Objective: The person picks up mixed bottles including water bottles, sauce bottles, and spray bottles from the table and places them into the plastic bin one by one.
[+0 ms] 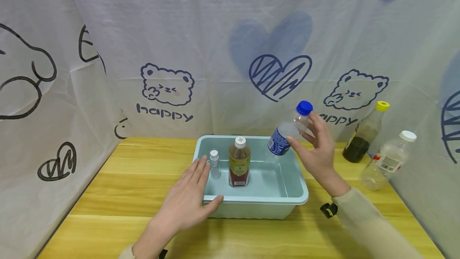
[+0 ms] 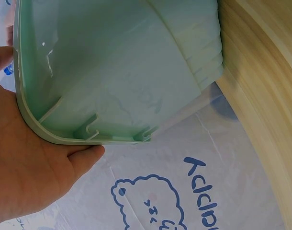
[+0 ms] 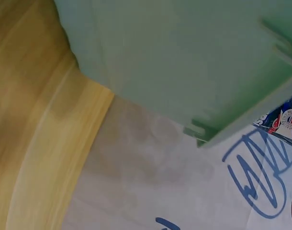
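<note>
A clear plastic bottle with a blue cap and blue label is tilted over the right part of a pale green plastic bin. My right hand pinches it between thumb and fingers. The right wrist view catches only its printed label beyond the bin's rim. My left hand rests on the bin's left rim, fingers extended; in the left wrist view that hand lies against the rim's corner. Inside the bin stand a small clear bottle with a white cap and a brown drink bottle.
Right of the bin, on the wooden table, stand a yellow-capped bottle of dark liquid and a clear white-capped bottle. A printed cloth hangs behind the table and along its sides.
</note>
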### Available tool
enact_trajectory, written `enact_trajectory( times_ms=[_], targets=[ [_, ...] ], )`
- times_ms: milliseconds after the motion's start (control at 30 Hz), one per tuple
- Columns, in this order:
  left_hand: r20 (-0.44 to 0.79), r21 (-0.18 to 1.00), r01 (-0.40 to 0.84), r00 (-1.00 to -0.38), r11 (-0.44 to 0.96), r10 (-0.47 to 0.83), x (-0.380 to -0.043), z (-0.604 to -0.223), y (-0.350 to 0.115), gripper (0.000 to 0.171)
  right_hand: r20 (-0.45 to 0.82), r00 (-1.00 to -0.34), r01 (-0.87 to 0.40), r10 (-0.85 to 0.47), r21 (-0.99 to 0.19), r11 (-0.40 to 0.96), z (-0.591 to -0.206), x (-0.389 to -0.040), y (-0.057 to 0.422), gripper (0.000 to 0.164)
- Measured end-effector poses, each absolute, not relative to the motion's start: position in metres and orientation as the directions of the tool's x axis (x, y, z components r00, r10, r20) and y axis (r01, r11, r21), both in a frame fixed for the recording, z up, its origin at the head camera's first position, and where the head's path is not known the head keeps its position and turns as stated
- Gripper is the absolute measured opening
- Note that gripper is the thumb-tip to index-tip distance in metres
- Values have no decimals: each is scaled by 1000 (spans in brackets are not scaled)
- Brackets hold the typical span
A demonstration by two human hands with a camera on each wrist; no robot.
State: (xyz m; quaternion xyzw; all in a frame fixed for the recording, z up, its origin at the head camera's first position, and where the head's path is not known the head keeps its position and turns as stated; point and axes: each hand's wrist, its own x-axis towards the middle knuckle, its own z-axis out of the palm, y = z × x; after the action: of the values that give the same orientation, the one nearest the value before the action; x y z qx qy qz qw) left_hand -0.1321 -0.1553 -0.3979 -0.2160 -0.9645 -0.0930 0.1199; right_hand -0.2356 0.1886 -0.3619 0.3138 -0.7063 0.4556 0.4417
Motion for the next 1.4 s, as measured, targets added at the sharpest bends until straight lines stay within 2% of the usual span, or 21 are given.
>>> enact_trajectory(
  times_ms=[133,300,567,867,1400],
  targets=[
    [268,133,440,-879,888,395,-132,-397,-155,93,884,-463,-822,-69,-399,406,-373,-243,190,91],
    [259,134,439,-881,889,396,-132,-397,-155,93,877,-463,-837,-128,-385,390,-380,-245,186,95],
    [263,132,440,-879,888,397,-132,-397,-155,93,825,-532,-815,-190,-439,377,-389,-252,181,85],
    [266,126,441,-878,889,398,-131,-398,-155,93,671,-704,-698,-232,-593,401,-392,-250,179,80],
    [252,126,438,-882,890,398,-132,-397,-156,93,501,-806,-591,-314,-709,385,-391,-252,177,77]
  ],
)
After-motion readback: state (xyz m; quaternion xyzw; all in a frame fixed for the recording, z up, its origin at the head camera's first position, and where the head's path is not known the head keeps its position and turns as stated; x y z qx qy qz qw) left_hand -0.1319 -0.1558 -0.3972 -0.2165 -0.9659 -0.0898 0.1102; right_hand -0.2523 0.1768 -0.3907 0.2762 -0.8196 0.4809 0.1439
